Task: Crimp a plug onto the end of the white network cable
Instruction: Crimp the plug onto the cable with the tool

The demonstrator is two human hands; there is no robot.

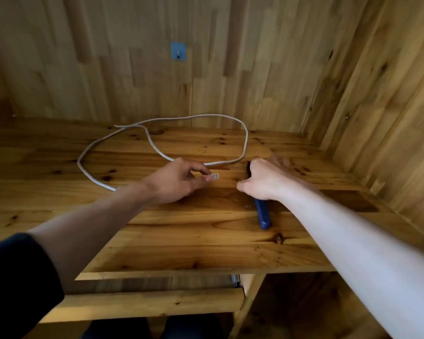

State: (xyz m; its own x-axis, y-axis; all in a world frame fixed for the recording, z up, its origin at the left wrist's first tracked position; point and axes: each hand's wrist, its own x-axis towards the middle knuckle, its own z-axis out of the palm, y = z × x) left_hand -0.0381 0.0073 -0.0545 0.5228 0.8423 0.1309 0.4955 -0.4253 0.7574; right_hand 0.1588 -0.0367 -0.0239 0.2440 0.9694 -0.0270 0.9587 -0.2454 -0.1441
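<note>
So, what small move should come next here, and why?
Probably the right hand should close round the crimping tool and lift it toward the plug. The left hand pinches the plug, while the tool lies on the table under the right hand, whose grip is too blurred to judge.

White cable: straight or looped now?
Looped: the white cable lies in loose curves on the table, behind the left hand pinching the plug.

No legible text, no labels — nothing readable anywhere
</note>
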